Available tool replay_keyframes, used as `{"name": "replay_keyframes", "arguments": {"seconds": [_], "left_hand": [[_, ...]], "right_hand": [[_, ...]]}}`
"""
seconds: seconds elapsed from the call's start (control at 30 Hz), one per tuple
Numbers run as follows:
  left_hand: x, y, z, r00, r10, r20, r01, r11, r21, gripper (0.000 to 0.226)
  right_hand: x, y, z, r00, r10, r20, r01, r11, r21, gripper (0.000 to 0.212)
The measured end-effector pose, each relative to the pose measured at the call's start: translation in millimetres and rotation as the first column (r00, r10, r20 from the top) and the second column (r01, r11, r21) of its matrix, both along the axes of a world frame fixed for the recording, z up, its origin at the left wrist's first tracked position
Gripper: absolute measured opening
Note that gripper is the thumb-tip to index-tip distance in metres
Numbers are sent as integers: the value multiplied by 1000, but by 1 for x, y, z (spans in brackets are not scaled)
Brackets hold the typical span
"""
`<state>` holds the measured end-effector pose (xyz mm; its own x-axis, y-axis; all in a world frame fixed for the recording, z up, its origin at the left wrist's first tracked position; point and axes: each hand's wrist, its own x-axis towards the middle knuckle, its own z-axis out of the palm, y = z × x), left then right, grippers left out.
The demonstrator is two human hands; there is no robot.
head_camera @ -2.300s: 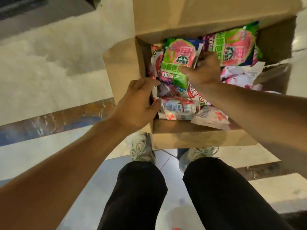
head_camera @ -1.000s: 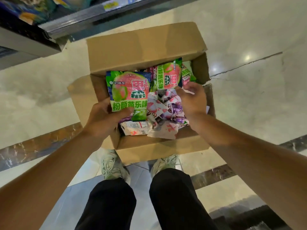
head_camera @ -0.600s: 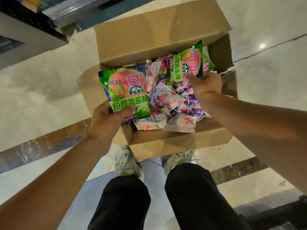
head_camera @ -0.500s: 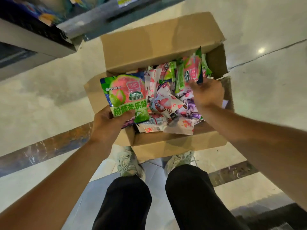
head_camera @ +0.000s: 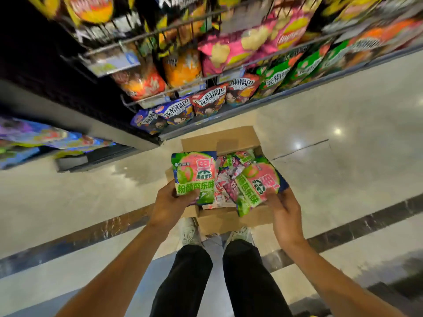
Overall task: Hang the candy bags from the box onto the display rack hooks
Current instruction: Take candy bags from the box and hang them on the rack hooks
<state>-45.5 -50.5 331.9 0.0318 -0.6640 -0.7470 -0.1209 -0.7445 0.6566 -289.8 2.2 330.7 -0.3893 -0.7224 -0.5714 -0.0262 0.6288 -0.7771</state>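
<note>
An open cardboard box point(head_camera: 229, 219) stands on the floor in front of my feet, filled with several candy bags point(head_camera: 229, 172). My left hand point(head_camera: 170, 205) grips the bottom edge of one green and pink candy bag point(head_camera: 194, 173) held upright above the box's left side. My right hand point(head_camera: 285, 211) holds a second green and pink bag point(head_camera: 258, 183), tilted, above the box's right side. The display rack point(head_camera: 174, 36) with wire hooks rises beyond the box, hung with snack bags.
Chip bags point(head_camera: 231, 50) and other snack packs point(head_camera: 206, 105) fill the rack's hooks and low shelf. A dark shelf unit point(head_camera: 75, 154) sits at the left. Glossy tiled floor point(head_camera: 343, 168) spreads to the right. My legs and shoes point(head_camera: 190, 233) stand just behind the box.
My right hand has lifted a second green and pink bag out of the box. Both hands have risen, and the view has tilted up to bring the rack in.
</note>
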Motion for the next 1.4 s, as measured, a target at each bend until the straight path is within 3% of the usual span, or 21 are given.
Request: {"name": "replay_keyframes", "arguments": {"seconds": [0.1, 0.23, 0.37, 0.5, 0.77, 0.97, 1.07, 1.17, 1.4], "left_hand": [[13, 6, 100, 1000, -21, -6, 20, 999, -46, 25], [35, 17, 218, 999, -47, -8, 45, 991, -129, 30], [59, 38, 290, 998, -53, -40, 42, 972, -230, 23], [78, 58, 322, 996, -36, -82, 8, 948, -317, 34], [94, 101, 378, 985, 120, -121, -162, 881, -445, 40], [125, 148, 401, 962, 266, -65, -263, 826, -499, 44], [150, 163, 406, 939, 341, -34, -309, 799, -517, 46], [176, 169, 411, 921, 388, -16, -330, 761, -558, 47], [258, 149, 421, 927, 373, -34, -300, 684, -665, 60]], "right_hand": [[8, 4, 105, 995, 21, 93, -18, 999, -35, 9], [20, 6, 222, 991, 74, 114, -60, 991, -123, 18], [35, 23, 292, 985, 9, 174, 25, 981, -193, 18], [50, 37, 330, 990, 13, 138, 22, 968, -251, 23], [82, 47, 382, 977, 213, 5, -197, 911, -361, 14], [110, 41, 398, 919, 392, -43, -377, 841, -387, 29], [134, 39, 412, 892, 452, 27, -400, 814, -420, 18], [160, 36, 423, 869, 495, 2, -442, 779, -445, 16], [244, 19, 439, 869, 495, -17, -430, 736, -523, 11]]}}
